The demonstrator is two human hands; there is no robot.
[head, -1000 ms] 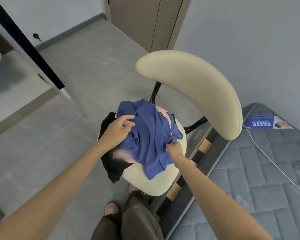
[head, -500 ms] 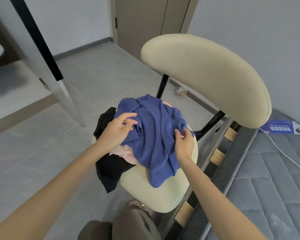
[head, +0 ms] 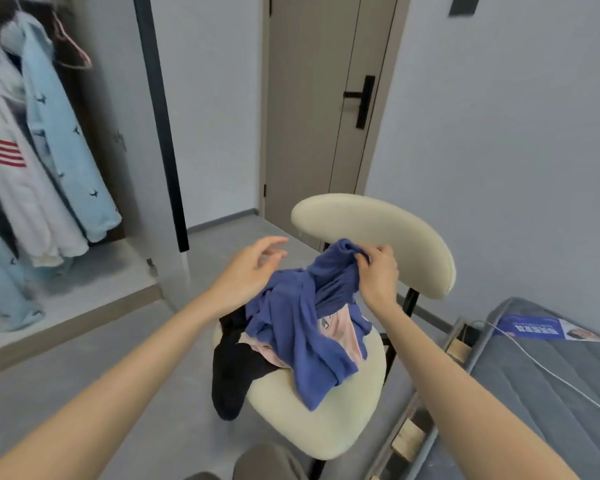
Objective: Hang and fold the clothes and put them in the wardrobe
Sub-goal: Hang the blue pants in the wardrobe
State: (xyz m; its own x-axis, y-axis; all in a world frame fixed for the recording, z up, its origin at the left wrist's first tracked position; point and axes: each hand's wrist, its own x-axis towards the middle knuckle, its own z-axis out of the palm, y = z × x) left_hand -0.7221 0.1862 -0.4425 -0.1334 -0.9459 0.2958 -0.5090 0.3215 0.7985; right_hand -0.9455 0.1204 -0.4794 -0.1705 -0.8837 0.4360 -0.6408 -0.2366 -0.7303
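While the right hand (head: 378,276) pinches a bunched edge of the shirt (head: 302,327), holding it up off the chair (head: 326,424), prob. to free it from the pile, the left hand (head: 246,277) hovers beside it, fingers spread, holding nothing (ready for a 2nd corner). Wardrobe (head: 101,271) stands open at left w/ coats (head: 59,133) hung.
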